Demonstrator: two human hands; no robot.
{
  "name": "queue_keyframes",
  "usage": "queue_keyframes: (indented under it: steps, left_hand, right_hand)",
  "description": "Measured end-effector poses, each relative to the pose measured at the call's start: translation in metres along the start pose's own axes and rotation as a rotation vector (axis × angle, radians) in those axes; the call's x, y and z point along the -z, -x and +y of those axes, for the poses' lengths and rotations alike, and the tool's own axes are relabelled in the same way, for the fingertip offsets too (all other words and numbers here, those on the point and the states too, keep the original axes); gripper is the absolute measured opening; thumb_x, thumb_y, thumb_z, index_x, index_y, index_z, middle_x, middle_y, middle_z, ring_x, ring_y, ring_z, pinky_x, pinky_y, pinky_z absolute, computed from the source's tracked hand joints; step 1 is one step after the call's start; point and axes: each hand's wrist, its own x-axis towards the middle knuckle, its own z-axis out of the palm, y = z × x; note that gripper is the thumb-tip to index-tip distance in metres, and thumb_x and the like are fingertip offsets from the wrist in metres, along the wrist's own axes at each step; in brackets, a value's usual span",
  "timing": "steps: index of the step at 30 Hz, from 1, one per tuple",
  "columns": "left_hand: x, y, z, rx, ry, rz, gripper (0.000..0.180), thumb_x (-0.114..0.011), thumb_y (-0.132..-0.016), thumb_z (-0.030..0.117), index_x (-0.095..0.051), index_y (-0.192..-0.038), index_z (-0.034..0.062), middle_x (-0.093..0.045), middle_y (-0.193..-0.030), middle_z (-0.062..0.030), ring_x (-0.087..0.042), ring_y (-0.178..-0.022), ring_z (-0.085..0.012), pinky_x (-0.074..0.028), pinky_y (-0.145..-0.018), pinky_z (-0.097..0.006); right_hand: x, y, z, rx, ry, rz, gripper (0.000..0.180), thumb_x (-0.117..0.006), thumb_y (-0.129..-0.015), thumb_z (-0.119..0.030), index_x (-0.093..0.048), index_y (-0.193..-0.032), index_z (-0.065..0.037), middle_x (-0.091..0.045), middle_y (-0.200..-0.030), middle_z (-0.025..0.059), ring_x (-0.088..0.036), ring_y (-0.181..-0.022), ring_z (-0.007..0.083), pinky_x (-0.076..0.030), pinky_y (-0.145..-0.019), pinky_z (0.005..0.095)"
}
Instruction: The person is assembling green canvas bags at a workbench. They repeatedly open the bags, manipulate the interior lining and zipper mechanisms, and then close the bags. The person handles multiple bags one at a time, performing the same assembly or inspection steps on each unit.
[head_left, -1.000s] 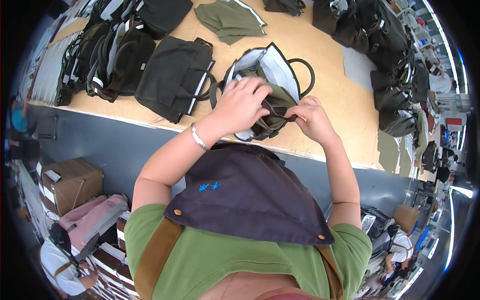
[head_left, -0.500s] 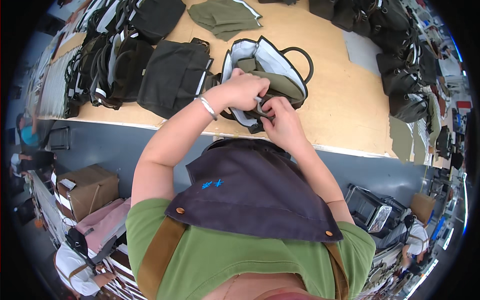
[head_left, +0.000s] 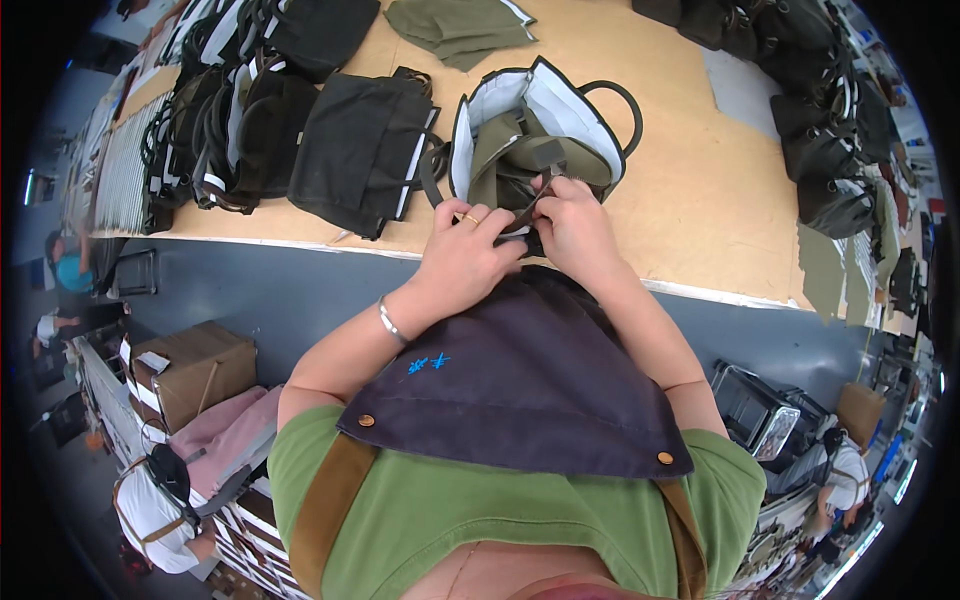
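We are working at the mouth of the olive-green canvas bag with white lining and black trim [head_left: 530,125], which is lying open at the near edge of the plywood worktable [head_left: 700,190]. Our left hand [head_left: 465,255] and right hand [head_left: 572,225] are both pinching a dark strap [head_left: 535,200] at its opening. Judging by this, we are fitting the strap, and the next move is calling for a steady two-handed pull. A flat black canvas bag [head_left: 360,150] is lying just beside it.

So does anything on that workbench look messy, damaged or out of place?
Nothing looks damaged or spilled. The olive bag lies open with its white lining showing, both hands at its strap. One olive fabric piece lies loosely folded beyond the black bags.
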Motion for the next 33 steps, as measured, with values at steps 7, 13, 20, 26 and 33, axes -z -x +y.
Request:
queue_keyframes:
  steps: [7,13,20,26,33]
  left_hand:
    - [0.059,-0.052,-0.017,0.038,0.202,-0.005,0.007,-0.076,-0.075,0.018,-0.073,-0.08,0.0141,-0.058,-0.088,0.0028,-0.056,-0.086,-0.0141,-0.028,-0.091,-0.036]
    - [0.092,-0.079,-0.031,0.065,0.294,-0.241,0.014,-0.079,-0.072,0.018,-0.074,-0.084,0.0114,-0.058,-0.09,0.0012,-0.051,-0.089,-0.0156,-0.026,-0.093,-0.034]
    - [0.085,-0.076,-0.039,0.116,0.184,-0.287,0.021,-0.082,-0.069,0.018,-0.071,-0.084,0.0073,-0.061,-0.09,-0.0014,-0.054,-0.093,-0.0177,-0.027,-0.094,-0.035]
    - [0.083,-0.071,-0.04,0.077,0.237,-0.172,0.022,-0.081,-0.071,0.022,-0.07,-0.084,0.0077,-0.058,-0.092,-0.0007,-0.055,-0.094,-0.0177,-0.026,-0.094,-0.038]
    - [0.078,-0.071,-0.036,0.074,0.143,-0.169,0.021,-0.077,-0.076,0.024,-0.07,-0.089,0.0091,-0.055,-0.093,-0.0006,-0.053,-0.097,-0.019,-0.025,-0.095,-0.042]
  right_hand:
    - [0.065,-0.052,-0.007,-0.152,-0.352,-0.443,0.005,-0.068,-0.079,-0.002,-0.066,-0.082,0.001,-0.068,-0.083,0.011,-0.066,-0.074,0.0228,-0.053,-0.069,0.0336]
    - [0.086,-0.064,-0.008,-0.162,-0.492,-0.481,0.01,-0.065,-0.085,-0.008,-0.069,-0.091,0.0,-0.069,-0.077,0.0102,-0.065,-0.07,0.0187,-0.051,-0.066,0.0322]
    - [0.079,-0.063,-0.012,-0.226,-0.413,-0.465,0.008,-0.063,-0.084,-0.005,-0.067,-0.089,0.001,-0.065,-0.075,0.0044,-0.057,-0.07,0.0107,-0.047,-0.066,0.0268]
    - [0.074,-0.062,-0.013,-0.134,-0.355,-0.398,0.009,-0.065,-0.083,-0.006,-0.069,-0.089,-0.001,-0.064,-0.079,0.0064,-0.06,-0.073,0.0162,-0.048,-0.067,0.0302]
    - [0.074,-0.061,-0.013,-0.195,-0.391,-0.41,0.01,-0.068,-0.081,-0.004,-0.071,-0.09,-0.002,-0.068,-0.08,0.0081,-0.063,-0.073,0.0178,-0.05,-0.068,0.0306]
